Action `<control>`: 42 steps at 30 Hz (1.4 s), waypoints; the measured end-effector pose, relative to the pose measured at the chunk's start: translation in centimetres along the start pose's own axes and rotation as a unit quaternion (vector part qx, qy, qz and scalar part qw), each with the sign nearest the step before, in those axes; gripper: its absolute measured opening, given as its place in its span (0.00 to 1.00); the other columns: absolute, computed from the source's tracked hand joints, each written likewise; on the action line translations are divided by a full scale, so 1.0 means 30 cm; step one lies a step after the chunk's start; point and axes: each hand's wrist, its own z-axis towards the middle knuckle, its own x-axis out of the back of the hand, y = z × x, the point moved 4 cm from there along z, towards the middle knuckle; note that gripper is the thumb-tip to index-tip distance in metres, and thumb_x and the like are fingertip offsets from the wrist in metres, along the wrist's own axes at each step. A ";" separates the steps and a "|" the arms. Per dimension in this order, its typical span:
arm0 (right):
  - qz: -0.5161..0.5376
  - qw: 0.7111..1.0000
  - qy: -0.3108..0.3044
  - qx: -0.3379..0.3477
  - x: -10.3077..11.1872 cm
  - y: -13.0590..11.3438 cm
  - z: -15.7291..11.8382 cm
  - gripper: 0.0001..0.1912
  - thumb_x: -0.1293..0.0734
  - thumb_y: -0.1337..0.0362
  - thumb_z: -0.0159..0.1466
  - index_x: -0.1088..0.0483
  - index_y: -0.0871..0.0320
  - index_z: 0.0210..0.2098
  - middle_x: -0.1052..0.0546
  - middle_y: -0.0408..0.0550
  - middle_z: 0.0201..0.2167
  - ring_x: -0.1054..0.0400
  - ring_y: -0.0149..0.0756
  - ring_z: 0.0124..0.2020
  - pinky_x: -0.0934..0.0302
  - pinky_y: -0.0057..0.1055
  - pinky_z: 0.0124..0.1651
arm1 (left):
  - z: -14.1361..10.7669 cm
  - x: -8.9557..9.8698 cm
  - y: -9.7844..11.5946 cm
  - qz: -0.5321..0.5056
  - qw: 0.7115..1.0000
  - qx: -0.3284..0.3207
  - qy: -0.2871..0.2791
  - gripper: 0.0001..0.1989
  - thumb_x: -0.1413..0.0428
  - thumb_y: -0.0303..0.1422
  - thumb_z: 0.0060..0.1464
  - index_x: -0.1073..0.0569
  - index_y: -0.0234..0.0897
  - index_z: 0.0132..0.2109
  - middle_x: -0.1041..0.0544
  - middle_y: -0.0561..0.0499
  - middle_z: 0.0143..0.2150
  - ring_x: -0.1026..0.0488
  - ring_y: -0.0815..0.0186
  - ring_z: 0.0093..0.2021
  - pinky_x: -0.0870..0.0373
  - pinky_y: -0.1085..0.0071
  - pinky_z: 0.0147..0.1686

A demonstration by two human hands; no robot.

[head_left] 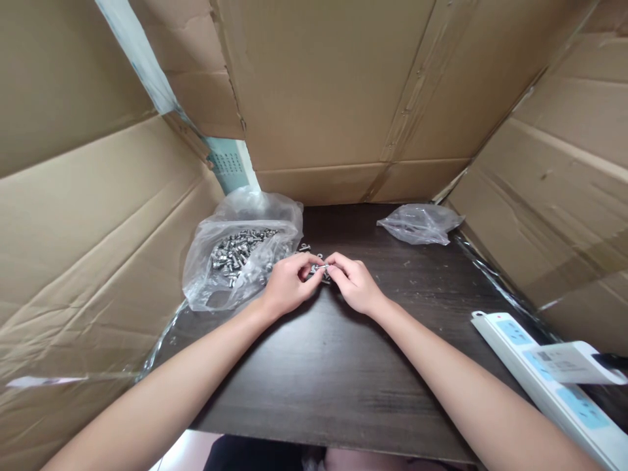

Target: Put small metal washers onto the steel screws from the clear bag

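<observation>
The bare left forearm (196, 379) reached in from 8 o'clock, the bare right forearm (451, 366) from 4. The left hand (288, 284) aimed its fingertips toward 2 o'clock, thumb and forefinger curved toward each other, their exact grip unclear. The right hand (357, 284) pointed toward 10, thumb and forefinger pinched, its fingertips just beside the left's.

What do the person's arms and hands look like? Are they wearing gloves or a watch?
No gloves or watch! The left hand and right hand are bare, with no rings that I can see. The left forearm and right forearm are bare too: slim, narrowing toward the wrists, with no sleeves, bracelets or drawings showing.
</observation>
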 end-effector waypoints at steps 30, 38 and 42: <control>-0.006 1.000 -0.001 0.004 0.001 -0.001 0.001 0.12 0.42 0.60 0.70 0.32 0.57 0.34 0.30 0.42 0.25 0.37 0.32 0.27 0.46 0.29 0.34 | -0.001 0.000 0.000 0.001 1.000 -0.002 -0.003 0.04 0.42 0.30 0.60 0.22 0.35 0.40 0.36 0.58 0.22 0.36 0.72 0.24 0.39 0.74 0.30; -0.005 1.000 -0.001 0.002 -0.003 0.001 -0.001 0.14 0.42 0.59 0.70 0.33 0.57 0.33 0.32 0.41 0.24 0.38 0.32 0.26 0.46 0.29 0.33 | -0.002 0.001 0.001 0.002 1.000 -0.005 -0.002 0.04 0.41 0.31 0.60 0.22 0.35 0.40 0.36 0.58 0.22 0.36 0.72 0.24 0.39 0.74 0.30; -0.003 1.000 -0.001 0.000 -0.001 -0.002 0.000 0.15 0.42 0.58 0.71 0.33 0.57 0.31 0.32 0.41 0.23 0.38 0.32 0.26 0.47 0.30 0.33 | -0.001 0.002 0.000 0.005 1.000 -0.001 -0.001 0.04 0.41 0.31 0.60 0.22 0.36 0.40 0.36 0.58 0.22 0.36 0.72 0.24 0.39 0.74 0.30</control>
